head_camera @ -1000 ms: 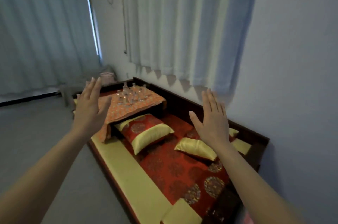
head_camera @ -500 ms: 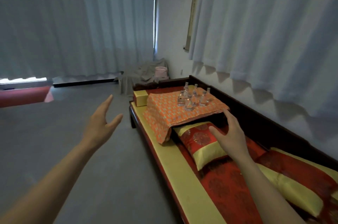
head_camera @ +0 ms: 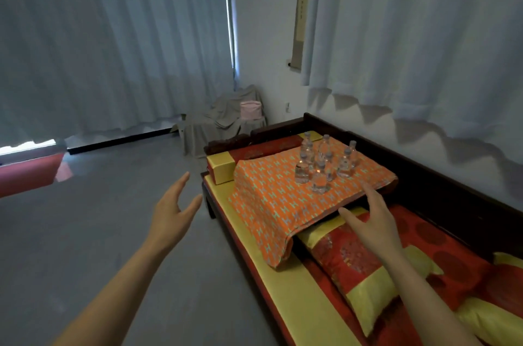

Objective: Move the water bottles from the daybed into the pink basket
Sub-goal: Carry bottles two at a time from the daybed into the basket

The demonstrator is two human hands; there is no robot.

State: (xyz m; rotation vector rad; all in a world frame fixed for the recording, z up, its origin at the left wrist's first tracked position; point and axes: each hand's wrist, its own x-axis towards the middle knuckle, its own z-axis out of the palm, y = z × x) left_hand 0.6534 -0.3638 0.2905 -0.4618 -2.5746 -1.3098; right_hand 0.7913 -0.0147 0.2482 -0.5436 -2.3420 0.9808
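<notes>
1. Left hand (head_camera: 172,215) is spread open over the floor, holding nothing.
2. Right hand (head_camera: 373,221) is open (empty), near the orange cloth (head_camera: 283,198).
3. Water bottles (head_camera: 322,167) stand clustered on that cloth on the daybed (head_camera: 283,283); the pink basket (head_camera: 250,109) sits well apart.

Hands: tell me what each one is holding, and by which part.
Nothing is held. The left hand is open over the floor; the right hand is open, short of the water bottles.

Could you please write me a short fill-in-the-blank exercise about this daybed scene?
1. The water bottles stand on an ___ patterned cloth.
2. The pink basket sits on a chair draped in ___ fabric.
3. Both the left hand and right hand are ___.

Answers: orange; grey; empty
</notes>
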